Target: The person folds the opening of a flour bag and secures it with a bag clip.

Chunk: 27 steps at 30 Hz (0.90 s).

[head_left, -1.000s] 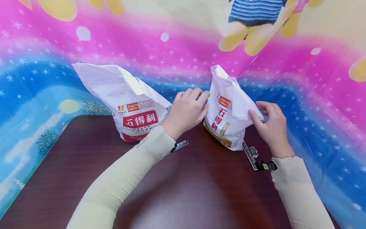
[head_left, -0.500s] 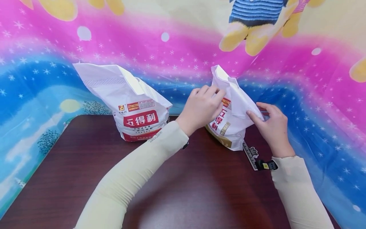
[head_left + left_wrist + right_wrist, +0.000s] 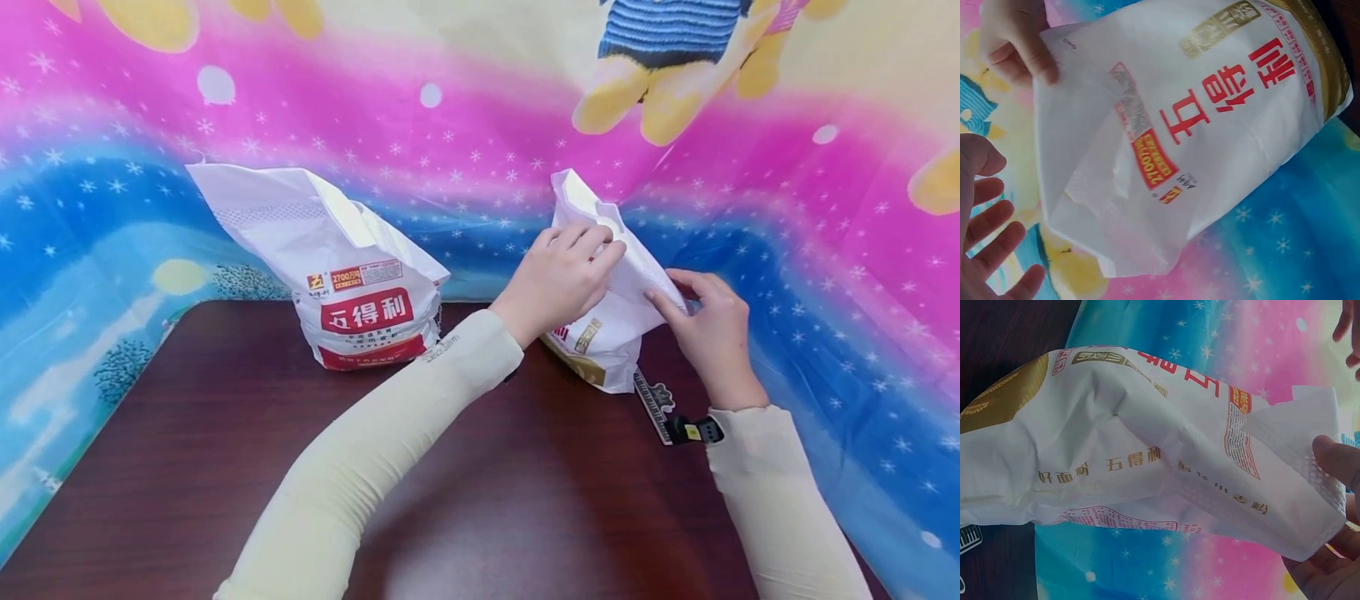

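A white flour bag point(image 3: 626, 308) with red lettering and a gold base stands on the right of the table, its top loose and folded over. My right hand point(image 3: 712, 342) pinches the top right corner, thumb in front and fingers behind, as the right wrist view also shows at the bag's edge point(image 3: 1297, 528). In front of the bag's upper part, my left hand point(image 3: 562, 275) covers some of the print. The left wrist view shows its fingers point(image 3: 994, 222) spread and apart from the bag's rim.
A second flour bag point(image 3: 367, 308) with a red label stands on the left of the dark wooden table point(image 3: 465, 500). A black-and-white strip point(image 3: 652, 408) lies by my right wrist. Behind hangs a printed pink and blue cloth point(image 3: 375, 125).
My left hand has moved right, from the space between the bags to in front of the right flour bag's top. My right hand keeps its pinch on the corner.
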Each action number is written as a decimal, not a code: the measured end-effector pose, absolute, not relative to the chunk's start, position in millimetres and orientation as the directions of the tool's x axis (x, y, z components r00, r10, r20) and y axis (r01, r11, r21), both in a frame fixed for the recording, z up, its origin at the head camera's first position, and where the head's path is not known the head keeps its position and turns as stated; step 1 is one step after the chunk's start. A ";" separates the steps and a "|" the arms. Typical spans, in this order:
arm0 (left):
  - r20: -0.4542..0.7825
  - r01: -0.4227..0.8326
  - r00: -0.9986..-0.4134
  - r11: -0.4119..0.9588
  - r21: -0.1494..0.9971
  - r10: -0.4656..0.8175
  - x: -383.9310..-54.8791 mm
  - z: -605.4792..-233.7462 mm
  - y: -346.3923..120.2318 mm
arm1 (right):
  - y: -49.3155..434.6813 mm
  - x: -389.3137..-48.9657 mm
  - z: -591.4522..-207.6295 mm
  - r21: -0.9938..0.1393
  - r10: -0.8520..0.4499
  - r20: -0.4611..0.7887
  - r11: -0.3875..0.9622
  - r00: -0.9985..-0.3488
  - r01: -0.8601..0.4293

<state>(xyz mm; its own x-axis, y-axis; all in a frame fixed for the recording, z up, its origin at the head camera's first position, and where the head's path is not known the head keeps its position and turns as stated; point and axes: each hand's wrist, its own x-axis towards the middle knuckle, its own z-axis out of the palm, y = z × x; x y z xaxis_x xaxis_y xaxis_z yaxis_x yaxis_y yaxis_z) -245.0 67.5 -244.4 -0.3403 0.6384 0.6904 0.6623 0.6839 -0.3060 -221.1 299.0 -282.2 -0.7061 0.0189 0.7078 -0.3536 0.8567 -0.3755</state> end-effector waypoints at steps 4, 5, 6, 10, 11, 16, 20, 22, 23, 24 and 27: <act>0.672 0.669 -0.338 0.670 -0.322 0.659 -250.9 -247.9 74.5 | 299.3 -221.8 -282.7 -0.373 0.021 0.706 0.861 -0.708 -0.346; 0.667 0.674 -0.338 0.666 -0.320 0.664 -252.2 -248.7 76.1 | 299.2 -222.0 -282.7 -0.371 0.021 0.706 0.862 -0.708 -0.344; 0.663 0.675 -0.338 0.663 -0.324 0.668 -253.4 -249.5 77.8 | 299.2 -222.2 -282.8 -0.371 0.021 0.707 0.862 -0.706 -0.346; 0.642 0.680 -0.351 0.657 -0.326 0.682 -257.3 -249.7 84.1 | 298.7 -222.7 -282.6 -0.366 0.022 0.716 0.863 -0.698 -0.348; 0.629 0.675 -0.363 0.660 -0.331 0.687 -257.6 -249.3 85.6 | 298.5 -222.8 -282.6 -0.365 0.021 0.719 0.862 -0.695 -0.351; 0.542 0.648 -0.436 0.668 -0.365 0.719 -258.0 -248.2 92.1 | 298.2 -222.2 -283.6 -0.360 0.020 0.727 0.863 -0.686 -0.356; 0.527 0.645 -0.440 0.664 -0.378 0.727 -259.9 -248.8 96.8 | 298.0 -222.8 -283.9 -0.344 0.014 0.743 0.865 -0.669 -0.365; 0.537 0.649 -0.426 0.659 -0.380 0.728 -261.0 -248.6 99.0 | 297.7 -223.7 -283.7 -0.335 0.010 0.754 0.866 -0.657 -0.371; 0.537 0.652 -0.421 0.655 -0.381 0.731 -261.4 -248.0 100.2 | 297.5 -224.1 -283.6 -0.330 0.007 0.759 0.867 -0.651 -0.374; 0.533 0.658 -0.420 0.651 -0.379 0.735 -261.8 -247.5 101.4 | 297.3 -224.5 -283.6 -0.325 0.005 0.763 0.867 -0.646 -0.377; 0.494 0.667 -0.439 0.640 -0.381 0.751 -262.7 -245.4 104.6 | 296.7 -225.6 -283.7 -0.316 -0.001 0.769 0.869 -0.639 -0.382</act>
<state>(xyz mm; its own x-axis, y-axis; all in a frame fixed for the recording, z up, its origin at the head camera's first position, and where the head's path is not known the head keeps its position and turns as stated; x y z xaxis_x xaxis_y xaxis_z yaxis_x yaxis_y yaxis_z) -262.7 104.6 -245.4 -0.4388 0.7507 0.4939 0.6671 0.6404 -0.3807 -225.6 296.7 -283.7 -0.6390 -0.0006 0.7692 -0.3816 0.8685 -0.3163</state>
